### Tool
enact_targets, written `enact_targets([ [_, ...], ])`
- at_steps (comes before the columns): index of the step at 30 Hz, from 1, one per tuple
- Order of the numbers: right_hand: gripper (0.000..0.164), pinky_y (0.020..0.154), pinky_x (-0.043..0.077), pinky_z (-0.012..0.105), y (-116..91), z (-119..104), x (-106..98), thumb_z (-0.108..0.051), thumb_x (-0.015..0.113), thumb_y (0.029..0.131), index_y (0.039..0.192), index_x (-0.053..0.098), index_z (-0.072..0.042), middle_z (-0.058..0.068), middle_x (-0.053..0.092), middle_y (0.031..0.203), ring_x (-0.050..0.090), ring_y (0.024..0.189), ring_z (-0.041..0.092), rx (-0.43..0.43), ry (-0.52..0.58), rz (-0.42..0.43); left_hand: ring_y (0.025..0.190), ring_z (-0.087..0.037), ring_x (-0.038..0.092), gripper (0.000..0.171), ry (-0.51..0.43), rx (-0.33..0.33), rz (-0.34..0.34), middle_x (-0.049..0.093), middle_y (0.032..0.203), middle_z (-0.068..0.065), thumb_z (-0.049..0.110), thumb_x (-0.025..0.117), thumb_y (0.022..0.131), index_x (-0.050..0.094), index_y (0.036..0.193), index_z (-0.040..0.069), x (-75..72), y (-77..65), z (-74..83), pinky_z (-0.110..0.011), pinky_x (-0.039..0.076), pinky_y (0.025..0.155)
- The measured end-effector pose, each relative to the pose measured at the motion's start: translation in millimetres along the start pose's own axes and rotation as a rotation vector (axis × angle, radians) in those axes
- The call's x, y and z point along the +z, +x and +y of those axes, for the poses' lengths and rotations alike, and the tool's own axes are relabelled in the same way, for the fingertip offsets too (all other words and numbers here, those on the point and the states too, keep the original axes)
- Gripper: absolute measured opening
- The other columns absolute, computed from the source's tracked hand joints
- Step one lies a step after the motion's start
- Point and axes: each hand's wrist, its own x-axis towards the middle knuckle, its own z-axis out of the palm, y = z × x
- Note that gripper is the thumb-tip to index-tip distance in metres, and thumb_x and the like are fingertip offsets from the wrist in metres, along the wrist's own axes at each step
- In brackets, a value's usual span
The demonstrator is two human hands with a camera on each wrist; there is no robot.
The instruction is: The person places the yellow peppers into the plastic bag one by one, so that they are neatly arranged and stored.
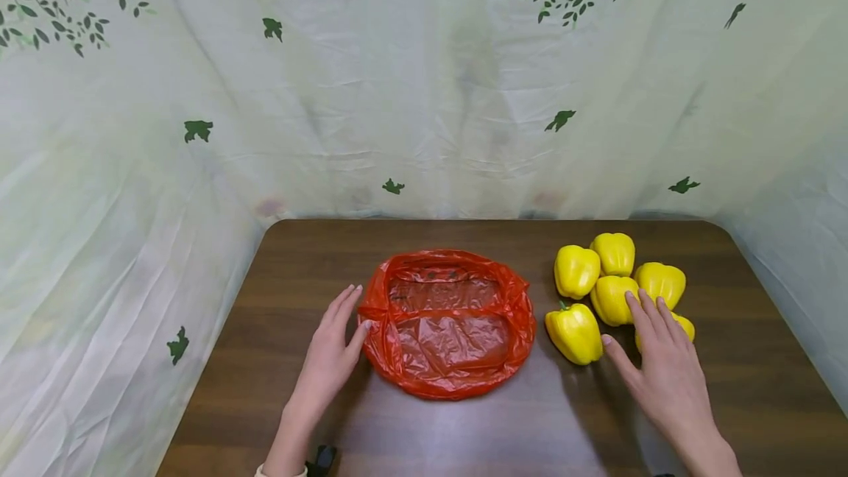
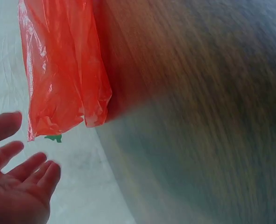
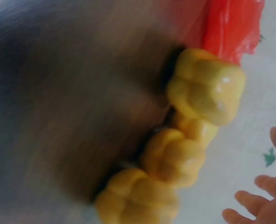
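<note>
A red plastic bag (image 1: pixel 450 389) stands on the table with its mouth spread wide and its rim rolled outward. At its left side is my left hand (image 1: pixel 334 348), fingers loosely extended and thumb right by the rim. The left wrist view shows that hand (image 2: pixel 21 186) apart from the bag's side (image 2: pixel 58 70), holding nothing. On the right, several yellow bell peppers (image 1: pixel 574 335) lie in a loose cluster. My right hand (image 1: pixel 665 366) hovers over the near peppers with fingers spread, hiding part of one. In the right wrist view the peppers (image 3: pixel 208 88) look blurred.
The brown wooden table (image 1: pixel 291 256) has rounded far corners. Behind it and at both sides hangs a pale cloth (image 1: pixel 424 94) printed with leaves. A small black object (image 1: pixel 323 458) shows beside my left wrist.
</note>
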Motion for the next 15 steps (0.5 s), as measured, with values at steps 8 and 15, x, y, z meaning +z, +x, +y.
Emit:
enact_targets([
  [8,0.067,0.106,0.018,0.068,-4,22,1,-0.021,0.065,0.094,0.151,0.033,-0.001,0.025,0.034,0.151,0.029,0.135,0.049,0.049,0.070,0.093,0.128,-0.029,0.047,0.055,-0.119,-0.072,-0.084,0.050,0.140,-0.009,0.010,0.066,0.094,0.048,0.146,0.016,0.0,2.2,-4.4,-0.051,0.041,0.102],
  [15,0.065,0.109,0.018,0.065,-1,43,0,-0.006,0.066,0.090,0.146,0.036,0.005,0.032,0.033,0.148,0.030,0.127,0.057,0.029,0.105,0.098,0.095,-0.018,0.059,0.040,-0.226,-0.144,-0.004,0.064,0.113,-0.002,-0.002,0.066,0.090,0.066,0.126,0.017,6.9,5.1,-7.1,-0.040,0.052,0.084],
])
